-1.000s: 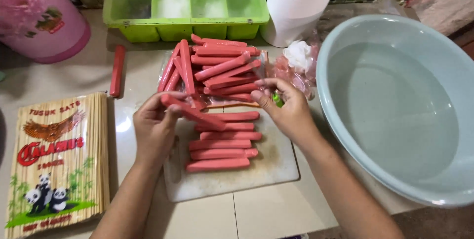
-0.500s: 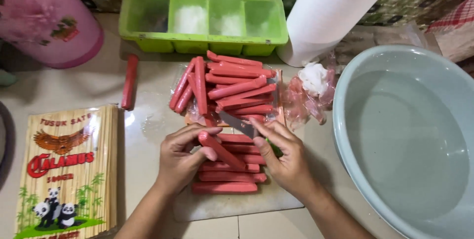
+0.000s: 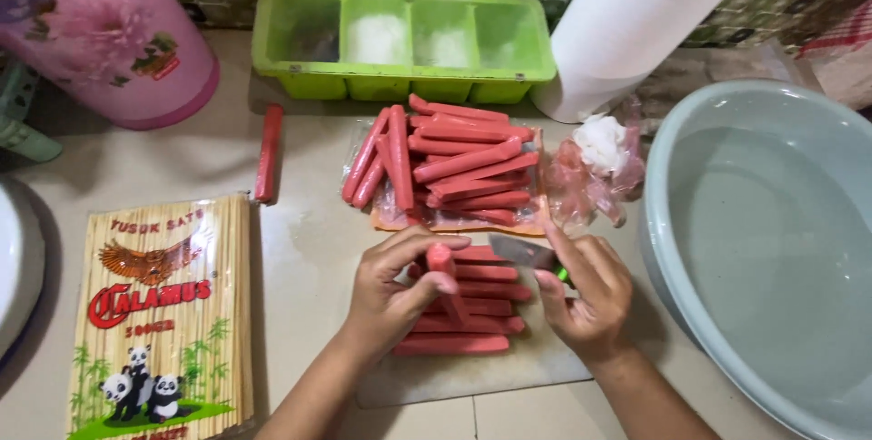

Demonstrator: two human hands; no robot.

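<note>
One sausage pinched in left hand over cutting board | right hand closed on knife | likely soft, light, slick; hold mid-length

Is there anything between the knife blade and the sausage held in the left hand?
Nothing visible. The knife in the right hand points straight at the sausage pinched in the left hand, with only a small open gap between them.
</note>
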